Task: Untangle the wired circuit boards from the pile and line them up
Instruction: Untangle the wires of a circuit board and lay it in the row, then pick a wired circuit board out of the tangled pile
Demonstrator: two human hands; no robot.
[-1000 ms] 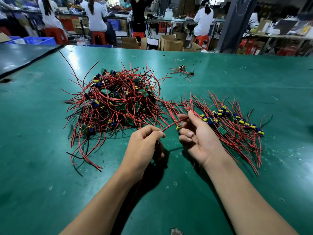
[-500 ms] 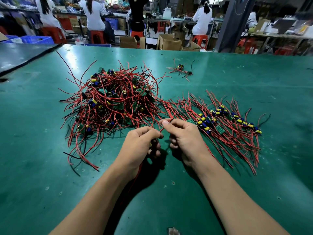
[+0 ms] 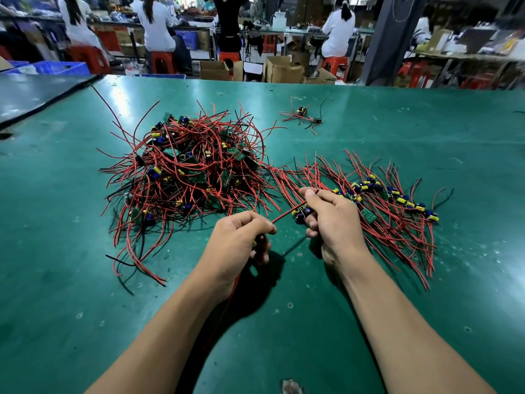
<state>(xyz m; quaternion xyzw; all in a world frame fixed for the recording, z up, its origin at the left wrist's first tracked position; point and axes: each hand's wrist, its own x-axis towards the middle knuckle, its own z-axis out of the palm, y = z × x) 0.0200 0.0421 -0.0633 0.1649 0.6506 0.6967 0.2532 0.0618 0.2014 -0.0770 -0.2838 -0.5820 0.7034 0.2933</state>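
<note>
Head view, centre frame: my left hand (image 3: 238,237) pinches a red wire (image 3: 285,215), fingers curled tight; my right hand (image 3: 332,220) curls around its circuit board (image 3: 300,214). The wire runs lower left to upper right between them. The lined-up row (image 3: 397,200) lies just right of my right hand, the nearer one; the pile (image 3: 193,172) sits upper left.

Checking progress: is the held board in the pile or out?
Out: the right hand holds the board clear of the pile; its red wire runs straight to the left hand.
</note>
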